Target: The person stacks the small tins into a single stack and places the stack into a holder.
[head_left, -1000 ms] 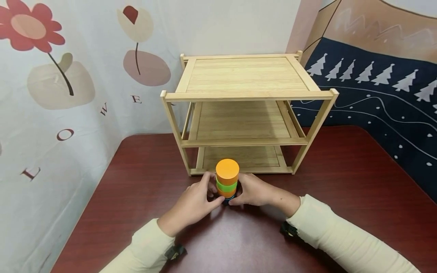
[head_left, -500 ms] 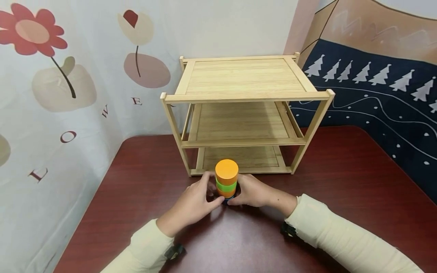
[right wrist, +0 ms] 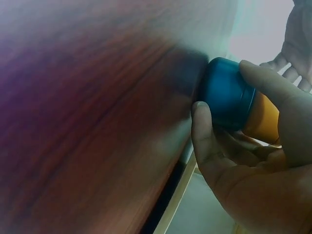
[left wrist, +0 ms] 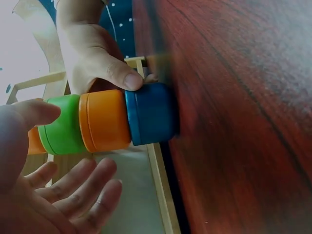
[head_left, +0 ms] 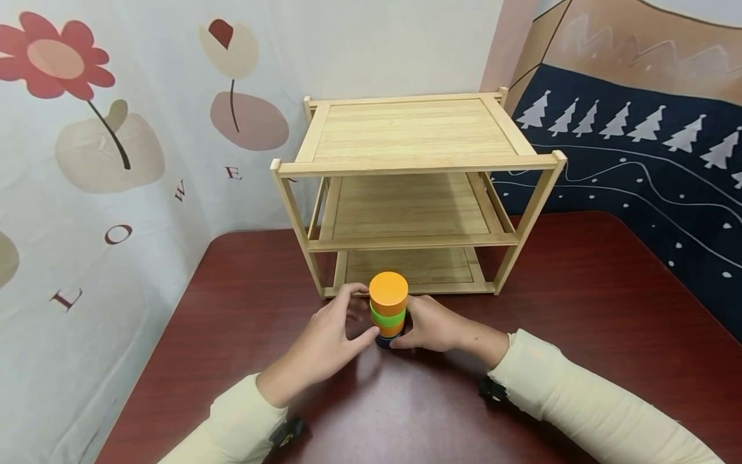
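Note:
An upright stack of small round tubs stands on the table in front of the shelf. At its top is an orange tub (head_left: pixel 389 288), with a green tub (left wrist: pixel 62 124) under it. Below these come a second orange tub (left wrist: pixel 105 120) and a blue tub (left wrist: pixel 152 113) at the base. My right hand (head_left: pixel 437 324) holds the blue tub, thumb and fingers on its sides in the right wrist view. My left hand (head_left: pixel 327 335) curves loosely around the stack's left side, its fingers spread and apart from it. Whether its thumb touches the tubs I cannot tell.
Just behind the stack stands a three-tier wooden shelf (head_left: pixel 406 166) on the dark red table (head_left: pixel 243 309). A white printed curtain (head_left: pixel 145 212) hangs on the left, and a navy cloth with white trees (head_left: pixel 643 154) hangs on the right.
My left fingers have opened wider, and the left hand has drawn slightly away to the left from the stack. The right hand stays at the stack's base.

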A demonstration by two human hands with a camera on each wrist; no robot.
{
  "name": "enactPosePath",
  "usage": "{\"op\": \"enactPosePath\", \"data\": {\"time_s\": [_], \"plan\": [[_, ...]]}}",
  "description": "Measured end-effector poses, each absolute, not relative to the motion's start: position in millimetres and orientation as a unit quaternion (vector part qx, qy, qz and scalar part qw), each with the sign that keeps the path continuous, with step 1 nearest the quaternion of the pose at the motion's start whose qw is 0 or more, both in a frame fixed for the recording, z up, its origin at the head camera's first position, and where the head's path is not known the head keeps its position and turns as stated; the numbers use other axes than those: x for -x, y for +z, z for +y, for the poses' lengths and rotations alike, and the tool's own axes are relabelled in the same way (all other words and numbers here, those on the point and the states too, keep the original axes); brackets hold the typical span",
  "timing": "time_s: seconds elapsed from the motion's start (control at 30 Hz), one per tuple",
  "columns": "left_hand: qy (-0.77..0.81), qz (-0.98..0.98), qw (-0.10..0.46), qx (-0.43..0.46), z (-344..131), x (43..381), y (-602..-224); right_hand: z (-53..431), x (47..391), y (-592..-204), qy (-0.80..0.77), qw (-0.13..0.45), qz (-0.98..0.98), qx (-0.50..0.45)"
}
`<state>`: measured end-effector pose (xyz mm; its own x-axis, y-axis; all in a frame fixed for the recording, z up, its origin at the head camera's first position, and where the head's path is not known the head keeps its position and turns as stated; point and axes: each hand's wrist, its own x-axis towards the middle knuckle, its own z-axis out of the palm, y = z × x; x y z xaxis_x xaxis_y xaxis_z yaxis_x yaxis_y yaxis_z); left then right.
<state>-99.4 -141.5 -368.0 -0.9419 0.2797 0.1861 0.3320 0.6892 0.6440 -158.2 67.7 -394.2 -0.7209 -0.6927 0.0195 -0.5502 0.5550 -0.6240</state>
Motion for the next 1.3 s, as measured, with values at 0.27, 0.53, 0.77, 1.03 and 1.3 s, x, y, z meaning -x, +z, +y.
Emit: {"op": "enactPosePath", "data": {"time_s": [0.27, 0.53, 0.77, 1.03, 1.3], "plan": [[-0.337, -0.916, 0.098, 0.196, -138, 94, -353, 72, 155, -389, -0.309, 0.111, 0.872, 0.362], [-0.323, -0.901, 0.166, 0.238, -137, 91, -340, 77, 152, -382, -0.317, 0.125, 0.869, 0.359], [-0.313, -0.886, 0.191, 0.285, -135, 86, -330, 80, 146, -375, -0.332, 0.13, 0.861, 0.363], [-0.298, -0.875, 0.21, 0.318, -133, 84, -319, 79, 141, -367, -0.353, 0.141, 0.85, 0.366], [-0.279, -0.877, 0.215, 0.326, -134, 84, -313, 80, 141, -364, -0.353, 0.137, 0.848, 0.37]]}}
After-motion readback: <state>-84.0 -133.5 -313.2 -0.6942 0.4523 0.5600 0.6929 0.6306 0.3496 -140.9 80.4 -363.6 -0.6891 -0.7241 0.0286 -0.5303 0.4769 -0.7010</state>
